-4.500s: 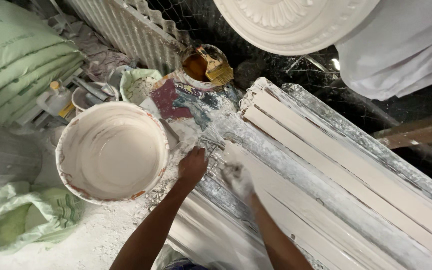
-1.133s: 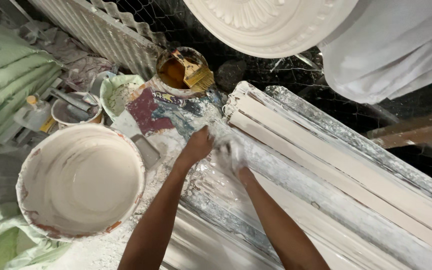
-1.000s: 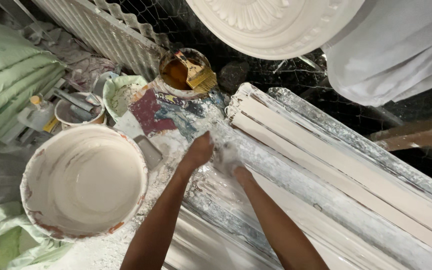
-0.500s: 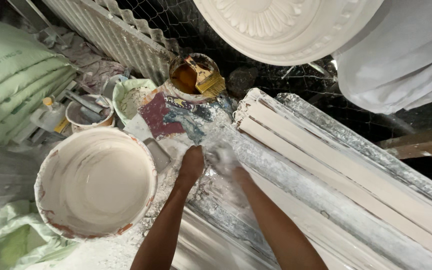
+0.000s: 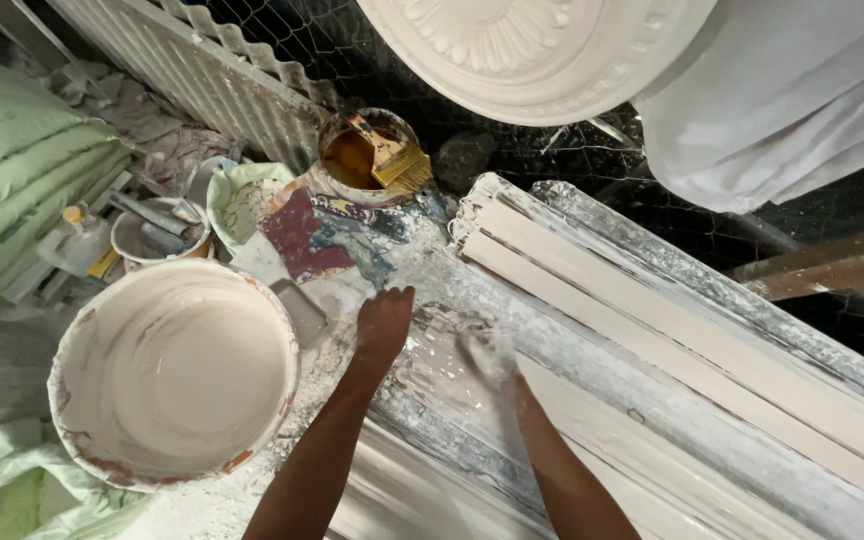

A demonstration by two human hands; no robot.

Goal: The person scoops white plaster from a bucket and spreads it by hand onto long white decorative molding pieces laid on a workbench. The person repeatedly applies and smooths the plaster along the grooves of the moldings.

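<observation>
a head-worn camera looks down on a plaster-dusted work surface. the largest thing is a long white moulding (image 5: 672,330) of ridged strips, running from the centre of the view out toward four o'clock. beside it, from the middle toward five o'clock, lies a long mould (image 5: 452,440) smeared with wet white plaster, and both hands rest on it near the centre. at twelve o'clock hangs a round white ceiling rose (image 5: 532,50) with raised petal ornament, and at two o'clock a white cloth (image 5: 782,100). at ten o'clock green sacks (image 5: 12,190) are stacked. at eight o'clock, just left of the hands, stands a big white bucket (image 5: 172,370) coated inside with plaster. at eleven o'clock a small tin (image 5: 362,155) holds brown liquid and a flat paintbrush (image 5: 392,160). the left hand (image 5: 384,322) lies palm down with fingers spread flat on the mould, gripping nothing. the right hand (image 5: 487,350), caked white with plaster, presses on the same wet patch just beside the left; whether its fingers are curled around anything cannot be told.
</observation>
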